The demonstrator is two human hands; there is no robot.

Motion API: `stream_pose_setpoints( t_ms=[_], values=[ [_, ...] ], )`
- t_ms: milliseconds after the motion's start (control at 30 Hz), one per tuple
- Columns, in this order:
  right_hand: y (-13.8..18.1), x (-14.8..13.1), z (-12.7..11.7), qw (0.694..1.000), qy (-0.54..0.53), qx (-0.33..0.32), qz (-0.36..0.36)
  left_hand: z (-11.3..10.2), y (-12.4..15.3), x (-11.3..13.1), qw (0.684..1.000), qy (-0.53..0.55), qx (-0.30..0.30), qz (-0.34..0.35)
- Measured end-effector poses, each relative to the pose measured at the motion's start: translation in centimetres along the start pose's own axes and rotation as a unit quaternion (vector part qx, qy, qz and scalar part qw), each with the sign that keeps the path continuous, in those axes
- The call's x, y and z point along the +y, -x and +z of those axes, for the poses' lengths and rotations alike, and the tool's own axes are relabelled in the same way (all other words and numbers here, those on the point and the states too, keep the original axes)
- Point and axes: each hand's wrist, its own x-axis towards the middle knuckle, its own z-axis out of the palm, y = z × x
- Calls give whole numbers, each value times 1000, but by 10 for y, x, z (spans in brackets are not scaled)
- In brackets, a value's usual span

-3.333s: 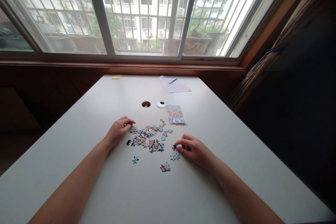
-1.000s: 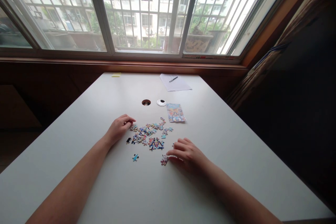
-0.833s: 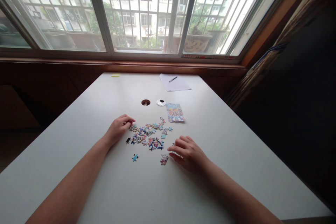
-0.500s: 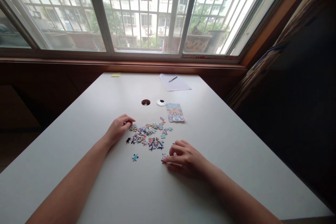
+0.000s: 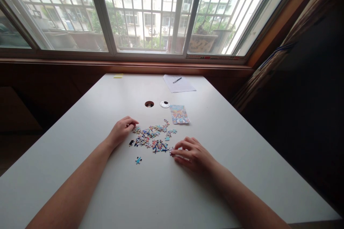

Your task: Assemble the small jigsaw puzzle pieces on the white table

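Note:
Jigsaw puzzle pieces [image 5: 146,134] lie in a loose, colourful heap on the white table. At the heap's near side is a joined patch of puzzle pieces [image 5: 160,146] with dark blue lines. My right hand [image 5: 190,153] has its fingertips closed on a small cluster of puzzle pieces [image 5: 171,151], just right of that patch and mostly hidden by the fingers. My left hand [image 5: 123,128] rests at the heap's left edge, fingers loosely stretched and its tips by the outermost pieces. A blue, star-like puzzle piece [image 5: 138,160] lies apart, nearer to me.
A printed picture sheet [image 5: 179,114] lies behind the heap to the right. Beyond it are paper sheets [image 5: 178,84] with a pen [image 5: 177,80]. The table [image 5: 129,193] has a round cable hole [image 5: 149,104] with its cover [image 5: 165,104] beside it. Yellow strips [image 5: 118,76] sit at the far edge.
My right hand has slid the small cluster away from me and slightly right, up close to the joined patch. The left hand has stayed in place.

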Motion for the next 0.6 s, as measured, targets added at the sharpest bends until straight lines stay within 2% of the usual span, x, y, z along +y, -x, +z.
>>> stream_pose_setpoints(
  t_ms=[600],
  values=[
    [2,3,3,1000,14,0,-6,0,0,0,1000,-8,4,4]
  ],
)
